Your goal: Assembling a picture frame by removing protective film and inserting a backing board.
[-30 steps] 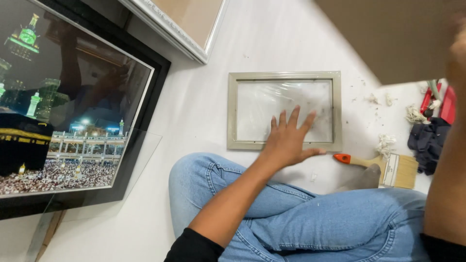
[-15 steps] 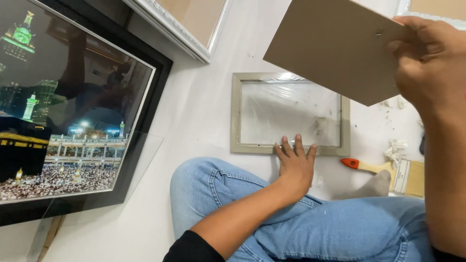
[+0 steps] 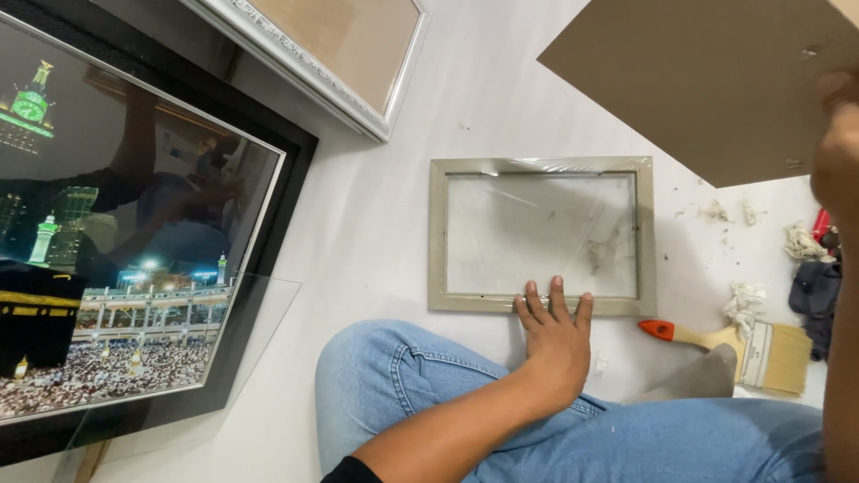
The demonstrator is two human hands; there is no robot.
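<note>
**Steadying the frame while the backing board hovers**

While the left hand [image 3: 557, 333] lies flat and spread, fingertips on the lower rail of the grey picture frame [image 3: 541, 237] at centre, the frame sits face down on the white floor [image 3: 376, 268]. The right hand [image 3: 837, 156], at the right edge, grips the brown backing board [image 3: 707, 80] in the upper right. Keeping the board level and its corners squared to the opening looks wise. A paintbrush [image 3: 743, 344] lies at lower right.
</note>
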